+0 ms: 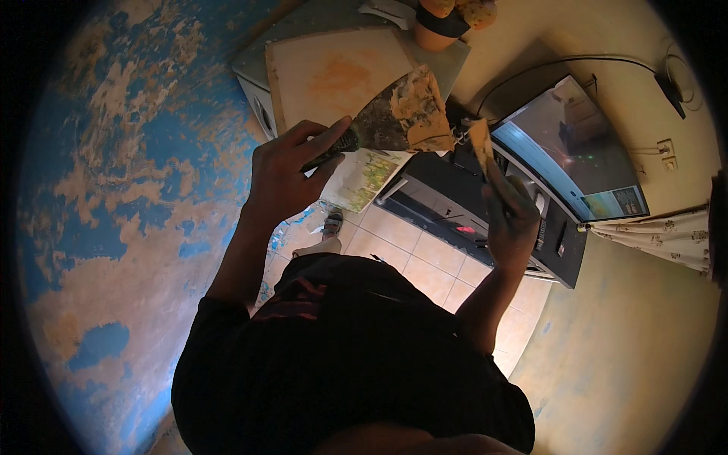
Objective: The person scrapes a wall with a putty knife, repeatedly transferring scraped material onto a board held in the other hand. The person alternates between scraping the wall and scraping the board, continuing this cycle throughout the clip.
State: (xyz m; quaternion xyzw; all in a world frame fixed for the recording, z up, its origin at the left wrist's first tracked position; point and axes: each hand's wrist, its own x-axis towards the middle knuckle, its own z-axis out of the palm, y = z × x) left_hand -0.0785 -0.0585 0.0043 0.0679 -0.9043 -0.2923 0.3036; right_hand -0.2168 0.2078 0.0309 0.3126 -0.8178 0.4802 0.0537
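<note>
My left hand (293,165) grips the dark handle of a broad putty knife (378,125). Its wide blade carries a thick layer of tan filler paste (418,111) toward the far edge. Across a small gap to the right, my right hand (512,210) holds a narrower tool (482,142), apparently a small scraper coated with the same tan paste. Its handle is hidden inside my fingers. Behind the broad blade lies a pale board (335,71) with an orange-brown smear, resting on a grey-green appliance or cabinet top (250,60).
The wall (142,148) at left shows patchy blue paint and tan filler. To the right, a television (574,148) stands on a dark low cabinet (443,185). A flowerpot (435,34) sits at the back. Paint flakes (278,236) litter the tiled floor (392,233) near my shoe (333,222).
</note>
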